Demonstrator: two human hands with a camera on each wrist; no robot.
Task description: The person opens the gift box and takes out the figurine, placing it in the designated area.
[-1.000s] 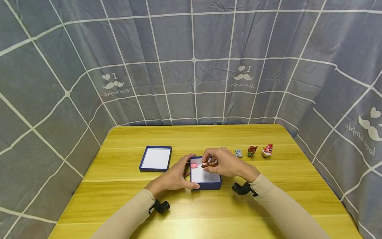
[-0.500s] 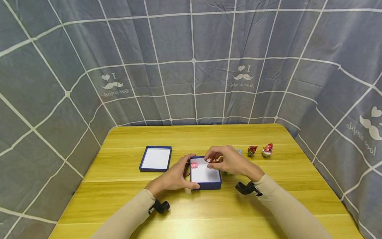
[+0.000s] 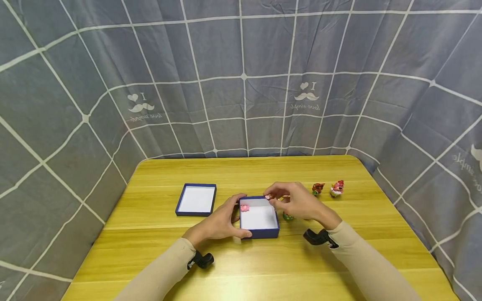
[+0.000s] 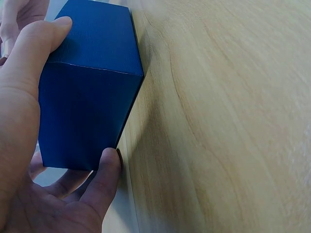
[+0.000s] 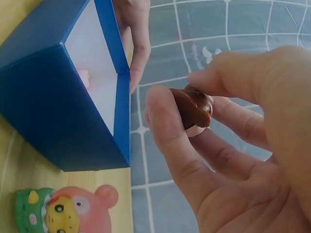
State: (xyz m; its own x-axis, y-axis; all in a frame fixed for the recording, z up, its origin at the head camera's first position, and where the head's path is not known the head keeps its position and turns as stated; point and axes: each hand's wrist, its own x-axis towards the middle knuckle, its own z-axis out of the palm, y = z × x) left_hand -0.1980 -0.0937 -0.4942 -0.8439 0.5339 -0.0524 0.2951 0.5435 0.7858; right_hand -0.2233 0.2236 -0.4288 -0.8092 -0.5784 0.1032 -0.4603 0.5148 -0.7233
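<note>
My left hand (image 3: 222,221) holds the open blue box (image 3: 260,234) by its left side; in the left wrist view its thumb lies on one wall and its fingers on another. Inside the box's far left corner lies a small pink figurine (image 3: 244,208). Between thumb and fingertips, my right hand (image 3: 299,204) pinches a small brown figurine (image 5: 194,109) over the box's far right corner, partly hidden by the fingers. Just right of the box stands a pink, yellow and green figurine (image 5: 73,211), mostly covered by the right hand in the head view.
The blue-rimmed white lid (image 3: 196,200) lies left of the box. A brown and green figurine (image 3: 318,189) and a red and white one (image 3: 337,188) stand at the right. A grey checked curtain (image 3: 244,104) rises behind the wooden table (image 3: 233,276).
My right hand has drawn the brown figurine from over the box's middle to its far right corner. It now covers the grey-blue figurine. The left hand has kept its hold on the box.
</note>
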